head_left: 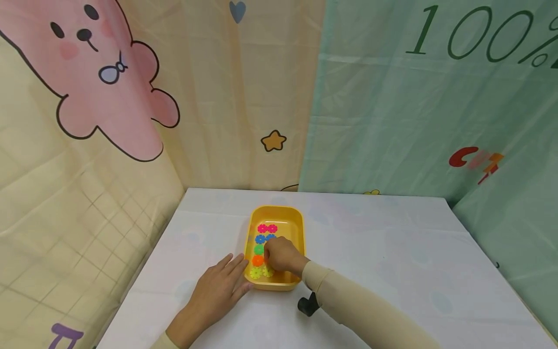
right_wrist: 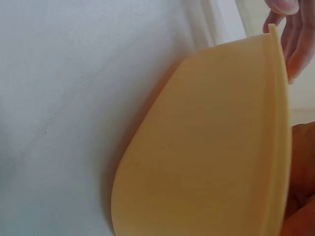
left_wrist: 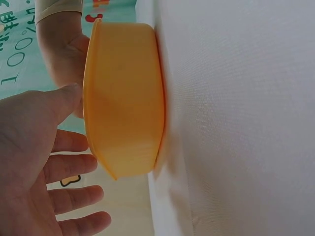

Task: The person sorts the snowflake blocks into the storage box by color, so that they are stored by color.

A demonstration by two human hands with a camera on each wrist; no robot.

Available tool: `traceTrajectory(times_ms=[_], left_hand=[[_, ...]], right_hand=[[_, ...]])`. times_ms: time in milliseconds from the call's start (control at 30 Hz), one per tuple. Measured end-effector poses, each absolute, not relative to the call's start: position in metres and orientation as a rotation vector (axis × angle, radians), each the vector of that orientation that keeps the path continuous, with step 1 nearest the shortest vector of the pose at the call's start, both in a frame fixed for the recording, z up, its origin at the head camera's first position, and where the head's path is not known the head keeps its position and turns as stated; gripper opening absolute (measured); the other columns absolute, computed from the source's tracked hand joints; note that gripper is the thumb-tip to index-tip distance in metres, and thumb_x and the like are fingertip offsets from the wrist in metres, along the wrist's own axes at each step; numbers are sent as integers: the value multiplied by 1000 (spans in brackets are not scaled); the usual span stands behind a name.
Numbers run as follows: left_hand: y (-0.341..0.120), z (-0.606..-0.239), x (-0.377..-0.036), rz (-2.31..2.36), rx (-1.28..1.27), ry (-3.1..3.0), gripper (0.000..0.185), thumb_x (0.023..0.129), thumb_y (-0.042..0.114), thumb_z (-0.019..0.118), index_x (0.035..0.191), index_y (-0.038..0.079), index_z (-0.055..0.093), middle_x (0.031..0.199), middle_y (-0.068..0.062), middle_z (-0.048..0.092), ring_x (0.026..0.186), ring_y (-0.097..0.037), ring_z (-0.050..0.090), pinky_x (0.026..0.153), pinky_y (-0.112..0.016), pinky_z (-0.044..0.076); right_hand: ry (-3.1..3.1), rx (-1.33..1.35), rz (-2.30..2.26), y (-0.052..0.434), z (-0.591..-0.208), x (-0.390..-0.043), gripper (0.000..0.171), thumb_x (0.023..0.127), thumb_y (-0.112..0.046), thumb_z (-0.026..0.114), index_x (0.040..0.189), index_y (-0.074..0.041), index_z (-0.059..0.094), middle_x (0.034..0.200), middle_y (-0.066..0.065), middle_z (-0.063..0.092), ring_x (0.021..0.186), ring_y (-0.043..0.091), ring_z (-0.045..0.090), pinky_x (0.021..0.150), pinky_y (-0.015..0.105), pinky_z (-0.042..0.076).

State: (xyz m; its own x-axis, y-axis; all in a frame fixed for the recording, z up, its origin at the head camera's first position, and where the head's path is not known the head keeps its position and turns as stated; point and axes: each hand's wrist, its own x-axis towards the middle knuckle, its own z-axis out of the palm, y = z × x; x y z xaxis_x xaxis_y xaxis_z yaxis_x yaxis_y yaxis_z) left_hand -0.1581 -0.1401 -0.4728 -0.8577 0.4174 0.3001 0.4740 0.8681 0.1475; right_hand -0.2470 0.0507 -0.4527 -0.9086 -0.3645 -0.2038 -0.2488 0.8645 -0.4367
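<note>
A yellow tray [head_left: 295, 228] holds flower-shaped plastic pieces, lined up in coloured rows along its left part. From far to near run a pink pair [head_left: 267, 228], a blue pair [head_left: 260, 239], a green piece [head_left: 259, 249], an orange piece [head_left: 257, 261] and a yellow pair [head_left: 255, 273]. My right hand [head_left: 283, 254] reaches into the tray with its fingers curled down beside the green and orange pieces. Its fingertips are hidden, so I cannot tell whether it pinches a piece. My left hand [head_left: 219, 287] has straight fingers, their tips at the tray's left rim.
The tray stands on a white-covered table [head_left: 383, 257]. A black object [head_left: 308, 305] shows below the right sleeve, near the tray's front right corner. Printed curtains [head_left: 244, 97] hang behind the table and along its sides.
</note>
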Motion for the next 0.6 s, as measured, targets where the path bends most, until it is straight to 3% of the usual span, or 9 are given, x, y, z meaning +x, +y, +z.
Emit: traceTrajectory(times_ms=[300,600], left_hand=[[-142,-472,-158,-311,-680,-2768,61,88,53,63,134,13,58,139,-2,55,127,-28,50,89,-48,50],[-142,-471,-157,-308,-645,-2813,62,87,54,63,134,13,58,140,-3,54,127,-29,50,91,-48,49]], right_hand=[[2718,-445,-802,63,-432,-246,12,86,-11,69,75,-14,67,70,-4,60,65,13,56,58,23,51],[2722,-364,-1085,115,-411,-234,7,89,-12,67,81,-12,66,69,1,60,59,16,56,53,27,52]])
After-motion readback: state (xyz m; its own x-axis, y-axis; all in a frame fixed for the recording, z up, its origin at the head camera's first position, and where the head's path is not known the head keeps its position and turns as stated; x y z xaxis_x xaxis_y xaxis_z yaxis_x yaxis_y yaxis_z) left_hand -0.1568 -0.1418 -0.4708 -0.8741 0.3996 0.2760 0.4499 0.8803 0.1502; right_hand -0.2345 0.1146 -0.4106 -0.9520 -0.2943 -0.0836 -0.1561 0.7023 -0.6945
